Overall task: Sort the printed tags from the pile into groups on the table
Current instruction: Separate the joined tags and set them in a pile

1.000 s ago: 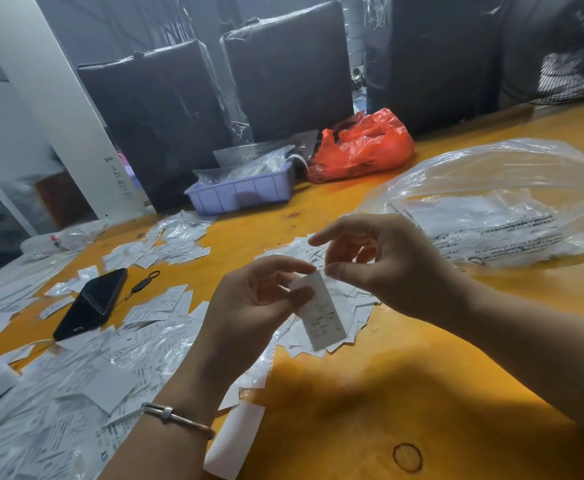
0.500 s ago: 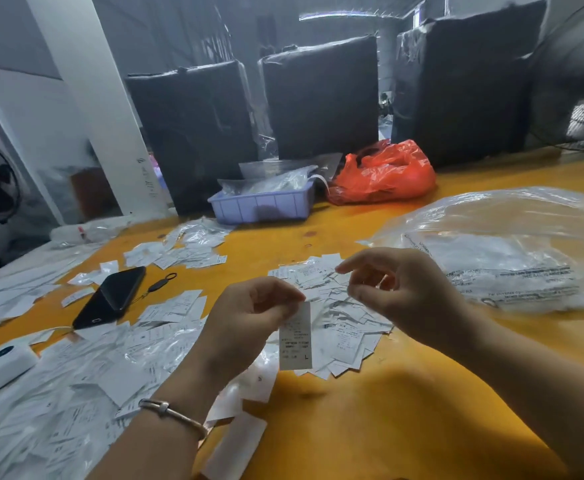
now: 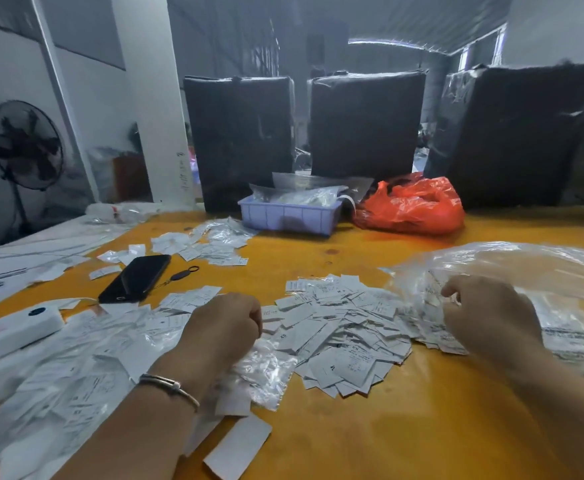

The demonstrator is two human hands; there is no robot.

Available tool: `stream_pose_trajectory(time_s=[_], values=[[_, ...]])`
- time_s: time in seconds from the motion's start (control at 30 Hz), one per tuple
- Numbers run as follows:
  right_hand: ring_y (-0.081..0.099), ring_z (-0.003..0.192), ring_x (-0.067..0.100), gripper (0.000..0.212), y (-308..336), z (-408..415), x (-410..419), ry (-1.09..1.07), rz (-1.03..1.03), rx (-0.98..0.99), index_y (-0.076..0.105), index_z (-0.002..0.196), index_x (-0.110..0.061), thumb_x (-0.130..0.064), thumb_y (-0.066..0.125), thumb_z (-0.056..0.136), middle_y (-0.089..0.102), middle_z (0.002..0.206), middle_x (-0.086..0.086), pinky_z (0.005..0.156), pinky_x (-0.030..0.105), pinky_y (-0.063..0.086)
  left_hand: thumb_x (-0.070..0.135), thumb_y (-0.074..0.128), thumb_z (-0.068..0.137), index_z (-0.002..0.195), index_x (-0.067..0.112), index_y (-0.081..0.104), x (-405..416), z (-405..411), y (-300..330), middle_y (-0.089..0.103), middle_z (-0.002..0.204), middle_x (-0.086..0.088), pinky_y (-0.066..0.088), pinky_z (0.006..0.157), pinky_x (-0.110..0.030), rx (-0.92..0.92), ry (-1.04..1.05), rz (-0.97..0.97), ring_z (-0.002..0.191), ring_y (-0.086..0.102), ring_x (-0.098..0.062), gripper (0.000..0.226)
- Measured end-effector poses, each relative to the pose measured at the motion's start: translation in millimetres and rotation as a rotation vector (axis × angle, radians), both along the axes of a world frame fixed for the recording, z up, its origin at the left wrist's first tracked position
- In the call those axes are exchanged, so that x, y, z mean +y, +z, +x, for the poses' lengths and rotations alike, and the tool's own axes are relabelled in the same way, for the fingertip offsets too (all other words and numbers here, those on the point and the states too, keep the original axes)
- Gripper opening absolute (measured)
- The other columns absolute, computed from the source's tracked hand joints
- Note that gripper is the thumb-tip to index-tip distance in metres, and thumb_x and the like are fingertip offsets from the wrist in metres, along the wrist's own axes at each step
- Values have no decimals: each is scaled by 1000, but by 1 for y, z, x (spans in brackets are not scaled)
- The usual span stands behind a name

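On table (image 3: 422,427) | tags (image 3: 346,327) heaped, axes mixed | left hand (image 3: 221,327), right hand (image 3: 487,313) grip: unclear.

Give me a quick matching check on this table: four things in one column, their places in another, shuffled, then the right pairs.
Things:
1. black phone
2. orange bag
3. lavender tray
4. clear plastic bag

Places:
A. right side of the table, beside the right hand
B. far edge, just right of the tray
C. left of the middle tag pile, screen up
D. far edge, in front of the dark wrapped blocks

Pairs: 1-C, 2-B, 3-D, 4-A
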State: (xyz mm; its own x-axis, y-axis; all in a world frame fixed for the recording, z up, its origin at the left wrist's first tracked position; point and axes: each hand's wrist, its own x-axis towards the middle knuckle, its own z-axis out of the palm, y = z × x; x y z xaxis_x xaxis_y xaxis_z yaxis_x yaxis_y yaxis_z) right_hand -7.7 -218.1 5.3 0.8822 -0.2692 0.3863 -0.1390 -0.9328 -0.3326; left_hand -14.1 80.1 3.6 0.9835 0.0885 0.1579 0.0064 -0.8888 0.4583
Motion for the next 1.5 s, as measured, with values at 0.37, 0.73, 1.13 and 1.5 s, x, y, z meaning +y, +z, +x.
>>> stream_pose_trajectory(time_s=[0.37, 0.73, 1.13, 1.5], values=[[56, 98, 21, 13, -15, 20, -28, -193, -185, 173, 63, 89, -23, -18, 53, 84, 63, 100, -3, 78, 34, 25, 3, 49, 86, 69, 28, 62, -14, 2, -4, 58, 98, 7, 37, 73, -30, -145, -95, -150, 97, 49, -14, 33], [56, 93, 30, 12, -16, 18, -32, -122, 8, -183, 68, 77, -21, -17, 60, 84, 67, 89, 5, 79, 35, 29, 6, 55, 87, 73, 29, 68, -21, -1, -9, 64, 99, 12, 46, 87, -30, -189, -234, -200, 100, 56, -8, 30], [63, 50, 18, 4, -6, 2, 5, 195, 892, -343, 62, 90, -4, -1, 58, 90, 69, 66, 8, 50, 24, 45, 5, 55, 87, 72, 30, 67, -24, -1, -12, 64, 96, 18, 50, 91, -35, -203, -292, -242, 101, 56, -1, 31], [61, 58, 22, 32, -3, -15, 42, 584, 1307, 138, 58, 109, -4, 11, 59, 80, 71, 80, 23, 54, 30, 42, 31, 65, 91, 93, 42, 65, -35, -6, -13, 62, 97, 34, 49, 81, -16, -164, -462, -338, 98, 57, 11, 11]])
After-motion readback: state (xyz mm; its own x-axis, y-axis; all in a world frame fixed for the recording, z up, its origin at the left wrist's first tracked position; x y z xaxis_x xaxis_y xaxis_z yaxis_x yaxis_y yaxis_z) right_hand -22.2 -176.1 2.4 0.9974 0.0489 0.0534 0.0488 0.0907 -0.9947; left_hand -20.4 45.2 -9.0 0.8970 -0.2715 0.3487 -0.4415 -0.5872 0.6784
